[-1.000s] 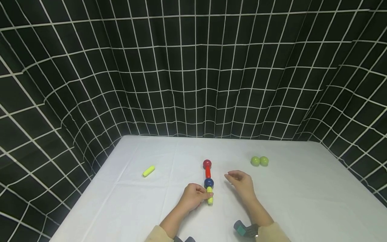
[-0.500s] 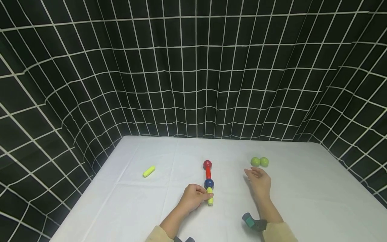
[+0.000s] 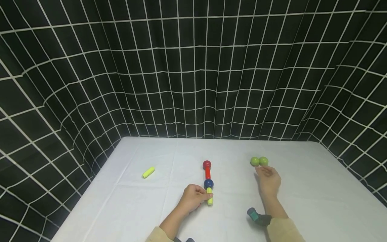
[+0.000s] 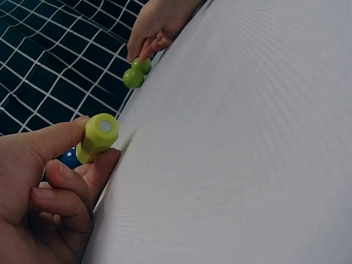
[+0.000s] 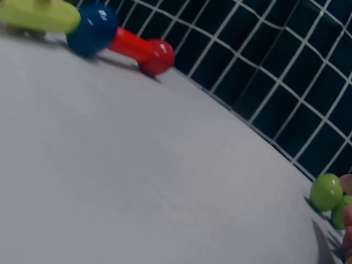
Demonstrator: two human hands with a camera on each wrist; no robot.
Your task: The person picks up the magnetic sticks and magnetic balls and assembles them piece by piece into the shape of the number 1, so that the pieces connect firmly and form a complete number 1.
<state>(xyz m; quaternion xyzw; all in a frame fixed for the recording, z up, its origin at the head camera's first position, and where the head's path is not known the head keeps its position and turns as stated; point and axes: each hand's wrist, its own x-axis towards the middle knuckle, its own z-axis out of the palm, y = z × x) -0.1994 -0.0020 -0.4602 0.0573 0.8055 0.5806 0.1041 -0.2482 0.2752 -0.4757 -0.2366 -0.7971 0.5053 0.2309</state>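
Note:
My left hand (image 3: 191, 197) pinches a yellow magnetic rod (image 3: 210, 201) between thumb and fingers. A round grey magnet shows in the near end of that rod (image 4: 97, 138) in the left wrist view. Its far end meets a dark blue ball (image 3: 208, 183), followed by a red rod (image 3: 207, 173) and a red ball (image 3: 207, 164), all in one line. Over on the right, the fingertips of my right hand (image 3: 269, 181) are right at two green balls (image 3: 255, 161) lying side by side. In the right wrist view those fingers partly cover one green ball (image 5: 340, 213).
Another yellow rod (image 3: 148, 172) lies alone on the left of the white-covered table (image 3: 136, 208). A black curtain with a white grid (image 3: 193, 84) rises behind the table and along its sides. A grey wrist device (image 3: 258, 216) sits at my right wrist.
My right hand has moved right and away from me, from beside the blue ball to the green balls. The left hand keeps its grip on the yellow rod in the same place.

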